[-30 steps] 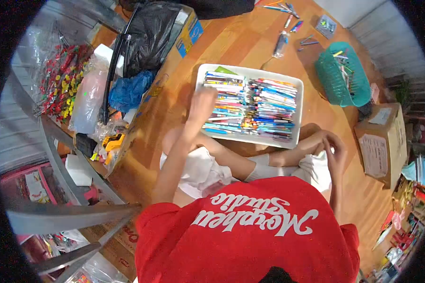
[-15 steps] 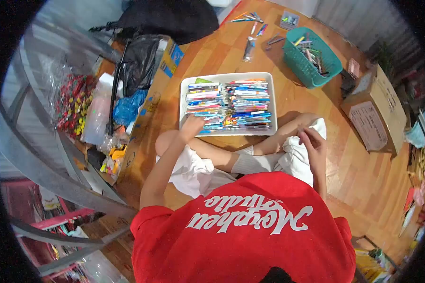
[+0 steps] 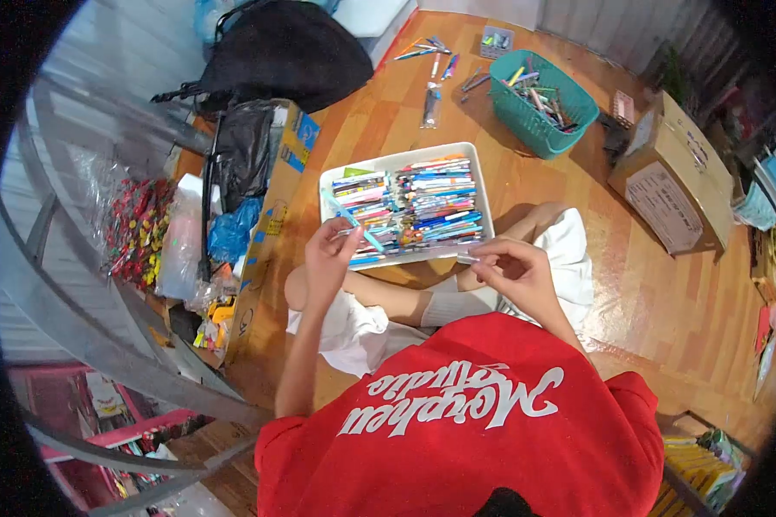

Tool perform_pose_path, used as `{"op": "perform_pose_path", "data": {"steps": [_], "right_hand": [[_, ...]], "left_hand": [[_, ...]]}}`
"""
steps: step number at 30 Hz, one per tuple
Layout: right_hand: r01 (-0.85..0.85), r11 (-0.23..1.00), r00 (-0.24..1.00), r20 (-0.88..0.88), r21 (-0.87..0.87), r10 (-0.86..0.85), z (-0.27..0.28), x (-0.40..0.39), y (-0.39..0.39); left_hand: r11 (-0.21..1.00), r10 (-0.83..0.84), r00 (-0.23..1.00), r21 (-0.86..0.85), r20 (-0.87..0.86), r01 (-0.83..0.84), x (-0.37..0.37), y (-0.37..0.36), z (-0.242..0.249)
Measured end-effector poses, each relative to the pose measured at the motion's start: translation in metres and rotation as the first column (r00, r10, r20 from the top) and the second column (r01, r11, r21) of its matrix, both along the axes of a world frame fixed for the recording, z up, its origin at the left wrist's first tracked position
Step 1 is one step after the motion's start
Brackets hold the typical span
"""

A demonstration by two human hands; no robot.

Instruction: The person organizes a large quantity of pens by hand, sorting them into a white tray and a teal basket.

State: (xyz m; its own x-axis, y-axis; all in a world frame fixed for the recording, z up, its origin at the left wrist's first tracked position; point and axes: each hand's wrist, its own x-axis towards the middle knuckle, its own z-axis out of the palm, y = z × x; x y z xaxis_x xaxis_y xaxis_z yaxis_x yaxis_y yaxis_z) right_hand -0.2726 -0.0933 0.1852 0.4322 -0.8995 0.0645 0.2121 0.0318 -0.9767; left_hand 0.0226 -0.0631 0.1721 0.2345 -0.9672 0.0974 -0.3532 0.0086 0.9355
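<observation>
My left hand (image 3: 329, 256) is closed on a light-blue pen (image 3: 354, 221), raised over the left front corner of a white tray (image 3: 485, 191). Rows of pens (image 3: 438, 191) in many colours fill that tray in two columns. Just off the tray's right front corner, my right hand (image 3: 519, 269) pinches something small and pale between thumb and fingertips. What it is I cannot make out.
A teal basket (image 3: 502, 95) of pens stands beyond the tray, near loose pens (image 3: 420, 49) and a small container (image 3: 497, 41). A cardboard box (image 3: 677, 185) sits on the right. Left are an open carton (image 3: 272, 202) and metal bars (image 3: 103, 319).
My left hand has lifted from the tray with the light-blue pen. My right hand has moved left from above my knee toward the tray's front corner. The view has shifted slightly.
</observation>
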Motion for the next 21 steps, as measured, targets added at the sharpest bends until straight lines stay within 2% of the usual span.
{"op": "perform_pose_path", "data": {"steps": [1,2,4,6,7,13,16,21], "right_hand": [[-0.022,1.000,0.999,0.026,0.017,0.021,0.005,0.007,0.004],[-0.043,0.998,0.998,0.050,0.035,0.041,0.009,0.013,0.008],[-0.104,0.994,0.991,0.077,-0.043,0.107,0.014,0.023,0.013],[-0.124,0.985,0.988,0.079,-0.116,0.134,0.022,0.032,0.018],[-0.115,0.993,0.985,0.124,-0.039,0.119,0.026,0.036,0.022],[-0.053,0.997,0.984,0.165,-0.050,0.061,0.027,0.033,0.027],[-0.039,0.998,0.986,0.167,0.047,0.031,0.032,0.031,0.028],[-0.012,0.995,0.995,0.100,-0.096,0.022,0.030,0.034,0.024]], "left_hand": [[0.994,0.106,0.979,0.020,-0.173,-0.104,-0.015,0.009,0.023],[0.990,0.106,0.957,-0.058,-0.272,-0.126,-0.030,0.019,0.036],[0.961,0.066,0.886,-0.210,-0.460,-0.181,-0.057,0.035,0.049],[0.926,0.051,0.846,-0.292,-0.530,-0.239,-0.072,0.040,0.050],[0.906,0.036,0.824,-0.330,-0.565,-0.265,-0.076,0.041,0.050],[0.910,-0.027,0.751,-0.328,-0.660,-0.255,-0.087,0.042,0.050],[0.926,-0.030,0.796,-0.317,-0.605,-0.206,-0.087,0.044,0.048],[0.935,-0.033,0.820,-0.307,-0.572,-0.177,-0.086,0.047,0.047]]}}
